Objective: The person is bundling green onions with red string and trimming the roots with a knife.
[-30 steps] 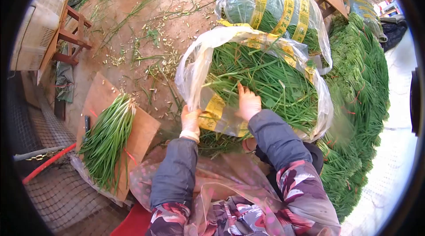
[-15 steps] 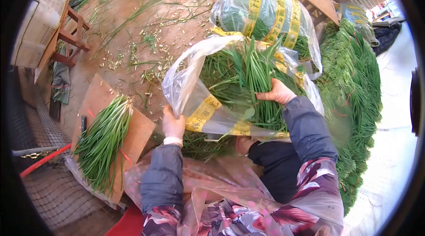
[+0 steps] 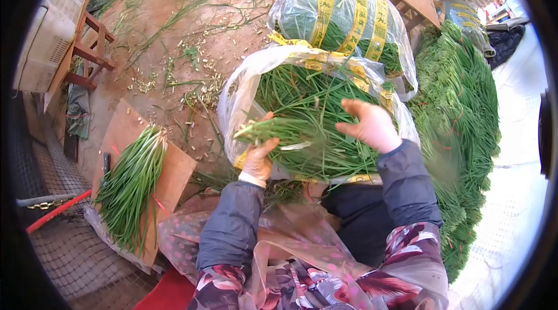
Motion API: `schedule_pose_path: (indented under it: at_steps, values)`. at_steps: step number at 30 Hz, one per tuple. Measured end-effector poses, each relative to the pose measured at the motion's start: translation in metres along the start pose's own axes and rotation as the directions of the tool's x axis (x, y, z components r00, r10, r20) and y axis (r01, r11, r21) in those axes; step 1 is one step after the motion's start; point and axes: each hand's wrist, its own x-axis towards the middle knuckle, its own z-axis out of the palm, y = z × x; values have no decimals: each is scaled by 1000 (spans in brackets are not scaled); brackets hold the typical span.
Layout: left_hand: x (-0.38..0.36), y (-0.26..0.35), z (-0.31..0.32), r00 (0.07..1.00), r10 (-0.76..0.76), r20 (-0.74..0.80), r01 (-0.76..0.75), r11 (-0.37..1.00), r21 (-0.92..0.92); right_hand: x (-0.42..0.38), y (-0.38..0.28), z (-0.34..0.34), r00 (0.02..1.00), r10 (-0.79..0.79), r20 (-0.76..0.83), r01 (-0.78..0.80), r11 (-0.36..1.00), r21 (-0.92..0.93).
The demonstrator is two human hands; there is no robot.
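My left hand (image 3: pixel 258 157) is wrapped round the pale ends of a bunch of garlic chives (image 3: pixel 285 129), whose leaves point right over the mouth of a clear plastic bag (image 3: pixel 231 100). Loose greens (image 3: pixel 302 86) fill that bag, and yellow printed bands run along it. Above its right side hovers my right hand (image 3: pixel 375 127), fingers spread, holding nothing. To the left, another bunch of chives (image 3: pixel 135 179) with whitish ends lies on a brown board (image 3: pixel 179 166). A dark-handled knife (image 3: pixel 106 163) rests at the board's left edge.
A full bag (image 3: pixel 343 13) with yellow bands lies behind the open one. Stacked green bundles (image 3: pixel 465 129) line my right side. A wooden stool (image 3: pixel 93 48) stands at the left beside a white crate (image 3: pixel 49 48). Trimmings litter the floor (image 3: pixel 168 57).
My left hand has let go of the bag's rim and now grips the chives' ends. My right hand has released the bunch and opened. The bunch has gone from upright to lying sideways.
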Motion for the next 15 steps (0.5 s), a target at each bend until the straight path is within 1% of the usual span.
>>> schedule_pose_path:
  at_steps: [1, 2, 3, 4, 6, 7, 8, 9, 10, 11, 12, 13, 14, 15]
  values:
    - [-7, 1, -6, 1000, -16, 27, 16, 1000, 13, 7, 3, 10, 980, -197, 8, 188, 949, 254]
    - [-13, 1, -10, 998, -32, 55, 30, 999, 25, 10, -13, 14, 934, -354, 45, 344, 926, 155]
    - [-18, -3, -14, 1000, -12, 24, 12, 1000, -15, 16, -25, 28, 907, -417, 66, 407, 905, 122]
    - [-21, -1, -11, 1000, -10, 17, 11, 1000, -12, 22, -32, 41, 875, -476, 88, 469, 879, 89]
    - [-27, 5, -4, 999, 3, 38, -1, 998, -55, 61, -15, 72, 938, -335, 88, 297, 909, 293]
    - [-30, 3, -16, 1000, -9, 17, 9, 999, -39, 91, 12, 94, 911, -412, -29, 412, 911, -7]
    - [-34, 2, -19, 1000, -5, 12, 5, 999, -39, 106, 7, 101, 918, -397, 3, 372, 858, -353]
    - [-38, 2, -22, 1000, -16, -12, 15, 998, -53, 115, 17, 123, 853, -521, -31, 419, 719, -554]
    - [-42, 1, -25, 999, -28, -36, 25, 997, -68, 124, 34, 149, 770, -638, -31, 419, 542, -729]
    - [-43, -8, -38, 997, 6, -73, -12, 997, -82, 129, 47, 166, 867, -489, 97, 371, 503, -780]
    - [-43, -11, -47, 997, 8, -80, -14, 996, -83, 131, 55, 174, 928, -312, 206, 335, 447, -829]
    - [-44, -13, -54, 998, 3, -69, -8, 997, -73, 131, 50, 168, 945, -123, 303, 325, 456, -828]
    - [-46, -13, -58, 998, -2, -58, -2, 998, -62, 126, 43, 157, 947, -68, 313, 307, 470, -827]
    - [-47, -9, -52, 998, -31, -48, 26, 995, -95, 117, 23, 137, 957, -12, 291, 243, 581, -777]
